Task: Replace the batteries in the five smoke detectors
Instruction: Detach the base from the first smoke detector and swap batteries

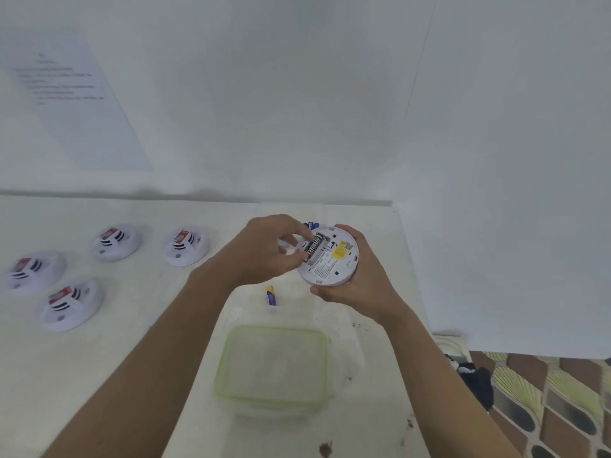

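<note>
- Smoke detector [330, 257] sat above the far right part of the table [132, 358], its back turned up toward the camera. This probably kept the open battery bay in plain sight.
- The right hand [360, 285] cupped the unit from below and behind, fingers wrapped round its rim, apparently to brace it against the other hand's pressure.
- The left hand [271, 249] pinched a black battery [314, 247] between thumb and fingertips. The cell lay along the bay, so this looked like the moment of seating or lifting it; which one could not be told.
- A blue-and-yellow battery [271, 295] lay loose on the table just below the hands, within easy reach.
- The tips of several blue cells [312, 224] showed just beyond the left hand, mostly hidden by its fingers.
- A clear container with a green-rimmed lid [272, 368] sat nearer the person, between the forearms. It was likely set there for batteries, though its contents were unclear.
- Well apart to the left, four units waited face up: back-left detector [115, 242], back-right detector [185, 246], far-left detector [33, 271] and front-left detector [71, 304]. Whether they had been serviced could not be judged.
- A printed sheet [76, 104] hung on the wall above them, its text too blurred to read.
</note>
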`<action>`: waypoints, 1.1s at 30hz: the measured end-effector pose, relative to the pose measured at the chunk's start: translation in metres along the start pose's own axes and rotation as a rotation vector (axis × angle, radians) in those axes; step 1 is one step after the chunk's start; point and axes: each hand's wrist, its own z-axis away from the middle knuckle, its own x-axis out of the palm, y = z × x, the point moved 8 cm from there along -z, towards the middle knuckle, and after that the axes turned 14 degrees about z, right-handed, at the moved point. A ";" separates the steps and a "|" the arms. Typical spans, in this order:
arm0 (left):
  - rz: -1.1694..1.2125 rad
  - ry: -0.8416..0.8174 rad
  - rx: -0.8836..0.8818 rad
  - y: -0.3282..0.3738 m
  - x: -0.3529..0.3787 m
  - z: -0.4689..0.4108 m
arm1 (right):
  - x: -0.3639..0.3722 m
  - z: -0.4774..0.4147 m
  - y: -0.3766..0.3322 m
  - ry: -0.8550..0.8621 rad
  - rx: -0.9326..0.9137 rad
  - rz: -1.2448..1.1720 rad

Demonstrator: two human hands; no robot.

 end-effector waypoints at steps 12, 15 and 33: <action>-0.134 -0.084 0.181 0.022 0.020 0.016 | -0.013 0.003 -0.012 -0.266 -0.031 0.063; -0.152 -0.057 0.214 0.028 0.018 0.025 | -0.013 0.003 -0.014 -0.314 -0.036 0.079; -0.115 0.112 0.373 0.012 -0.007 0.043 | 0.012 0.002 -0.017 -0.160 -0.002 -0.042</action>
